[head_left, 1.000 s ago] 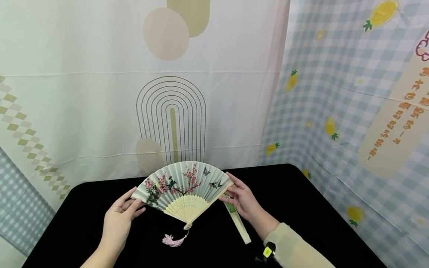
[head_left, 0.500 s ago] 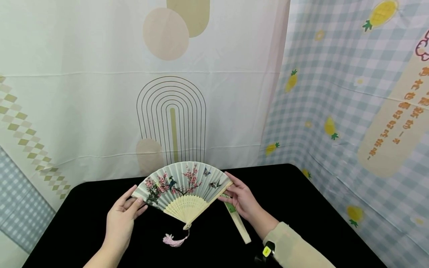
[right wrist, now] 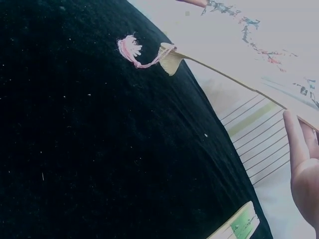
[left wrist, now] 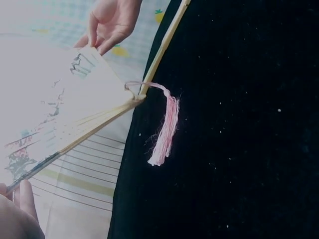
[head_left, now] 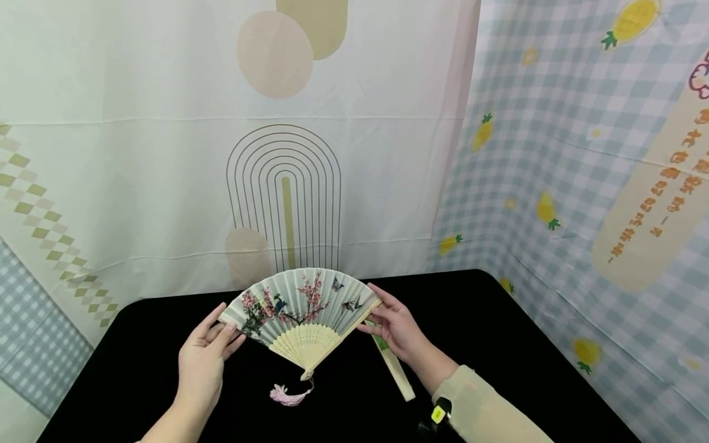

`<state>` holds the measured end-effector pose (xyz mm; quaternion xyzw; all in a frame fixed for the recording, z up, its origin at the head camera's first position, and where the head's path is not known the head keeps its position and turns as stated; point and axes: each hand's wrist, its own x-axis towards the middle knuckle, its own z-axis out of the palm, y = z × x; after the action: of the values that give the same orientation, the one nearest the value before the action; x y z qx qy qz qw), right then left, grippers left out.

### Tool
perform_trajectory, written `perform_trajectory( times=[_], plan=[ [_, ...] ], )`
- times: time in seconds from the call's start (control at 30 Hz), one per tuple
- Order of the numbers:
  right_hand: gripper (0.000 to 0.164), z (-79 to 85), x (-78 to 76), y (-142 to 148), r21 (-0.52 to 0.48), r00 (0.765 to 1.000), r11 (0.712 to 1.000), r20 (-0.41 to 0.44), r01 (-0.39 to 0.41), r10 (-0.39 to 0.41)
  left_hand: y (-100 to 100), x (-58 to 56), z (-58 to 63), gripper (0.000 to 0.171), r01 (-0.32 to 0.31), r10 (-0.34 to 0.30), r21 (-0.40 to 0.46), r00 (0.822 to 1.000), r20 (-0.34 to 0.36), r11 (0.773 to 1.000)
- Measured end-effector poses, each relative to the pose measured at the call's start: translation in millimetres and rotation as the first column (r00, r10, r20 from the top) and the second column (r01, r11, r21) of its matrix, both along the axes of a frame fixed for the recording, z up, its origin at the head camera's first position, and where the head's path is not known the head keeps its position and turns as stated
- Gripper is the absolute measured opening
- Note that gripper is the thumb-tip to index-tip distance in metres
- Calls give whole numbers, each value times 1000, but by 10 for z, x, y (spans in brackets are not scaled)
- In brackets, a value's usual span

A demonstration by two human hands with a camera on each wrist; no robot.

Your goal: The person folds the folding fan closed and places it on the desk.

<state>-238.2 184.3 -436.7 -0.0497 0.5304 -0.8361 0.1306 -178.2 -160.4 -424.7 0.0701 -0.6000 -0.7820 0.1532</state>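
Note:
A folding fan (head_left: 304, 307) with pink blossoms, a bird and butterflies on pale pleats is spread wide between my hands. At its left edge my left hand (head_left: 204, 363) pinches the outer pleat between thumb and fingers. My right hand (head_left: 400, 326) grips the outer rib at the upper right. From the pivot hangs a pink tassel (left wrist: 167, 127), also plain in the right wrist view. Behind my right fingers a second, folded fan (head_left: 396, 372) with pale ribs and a green patch lies on the black table; its upper end is partly hidden in the head view.
The black-covered table (head_left: 471, 344) reaches back to a pale printed curtain (head_left: 138, 203). On the right hangs a blue checked curtain (head_left: 532, 154) with pineapple prints. A small black device with a yellow label (head_left: 439, 414) sits by my right sleeve.
Both hands have come slightly closer together, the left shifting right and the right shifting a little left. The fan, still spread, has narrowed slightly. The folded fan stays where it was.

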Motion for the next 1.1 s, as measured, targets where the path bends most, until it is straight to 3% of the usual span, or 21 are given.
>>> perform_trajectory(
  times=[0.33, 0.73, 1.1],
  plan=[
    [60, 5, -10, -26, 36, 998, 998, -17, 61, -60, 69, 12, 58, 45, -17, 16, 15, 999, 41, 1000],
    [76, 27, -35, -115, -20, 994, 995, -28, 103, -103, 96, 14, 83, 45, -45, 40, 70, 997, 71, 997],
    [81, 26, -30, -124, -24, 990, 992, -59, 124, -125, 148, 11, 119, 46, -56, 49, 97, 996, 73, 994]
  ],
)
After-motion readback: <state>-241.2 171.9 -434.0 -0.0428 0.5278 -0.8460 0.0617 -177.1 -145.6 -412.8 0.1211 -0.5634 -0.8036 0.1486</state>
